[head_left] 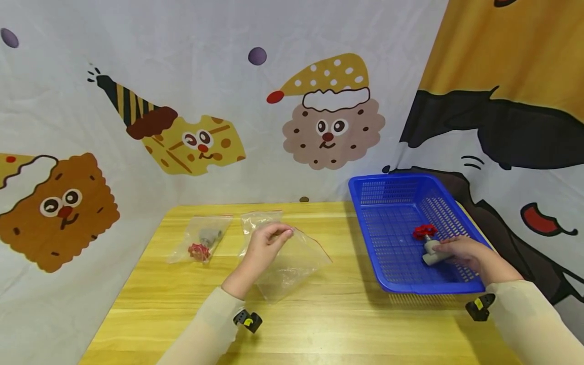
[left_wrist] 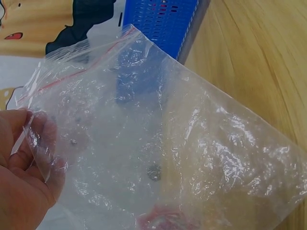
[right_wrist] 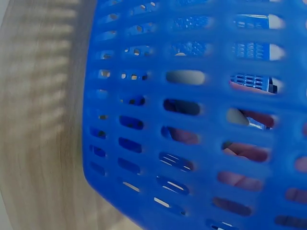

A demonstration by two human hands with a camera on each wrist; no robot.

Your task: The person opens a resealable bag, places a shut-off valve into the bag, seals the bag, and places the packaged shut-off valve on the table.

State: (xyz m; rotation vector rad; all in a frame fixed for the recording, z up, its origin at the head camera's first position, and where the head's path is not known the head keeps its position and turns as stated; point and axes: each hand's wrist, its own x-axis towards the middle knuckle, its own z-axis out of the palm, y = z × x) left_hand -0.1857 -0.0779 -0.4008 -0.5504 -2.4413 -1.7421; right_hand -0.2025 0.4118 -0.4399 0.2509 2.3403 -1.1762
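Note:
My left hand [head_left: 264, 247] pinches a clear zip bag [head_left: 292, 266] with a red strip along its mouth. The bag hangs down toward the table; nothing shows inside it. In the left wrist view, the bag [left_wrist: 120, 124] spreads out beside my fingers. Inside the blue basket [head_left: 378, 248], my right hand [head_left: 463, 251] grips a grey valve [head_left: 433, 251] with a red handwheel [head_left: 425, 231]. The basket wall [right_wrist: 211, 100] hides most of that hand in the right wrist view.
Another clear bag [head_left: 255, 219] lies behind my left hand. Farther left, a zip bag [head_left: 187, 243] with a valve [head_left: 205, 243] inside lies on the wooden table [head_left: 337, 324]. A printed cloth [head_left: 219, 50] hangs behind the table.

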